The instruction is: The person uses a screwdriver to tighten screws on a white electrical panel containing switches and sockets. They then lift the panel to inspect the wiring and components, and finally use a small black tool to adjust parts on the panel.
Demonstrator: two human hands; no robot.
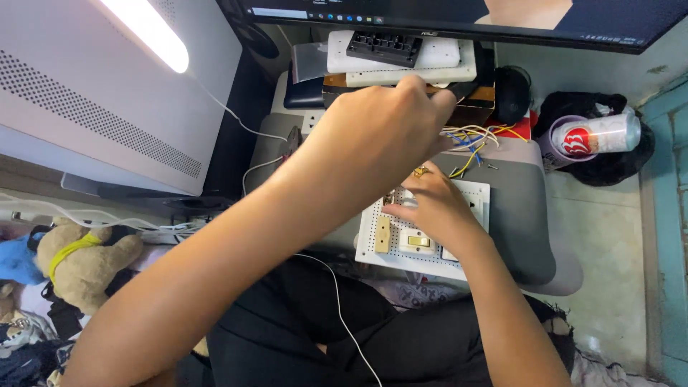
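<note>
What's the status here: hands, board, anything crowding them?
Left hand closed around a black tool handle. Right hand pressing flat on white perforated switch board. Loose coloured wires close beside both hands.

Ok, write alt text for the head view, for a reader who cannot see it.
A person's right hand presses on a white perforated switch board on a grey pad, while the left hand reaches forward gripping a dark tool above loose coloured wires.
</note>
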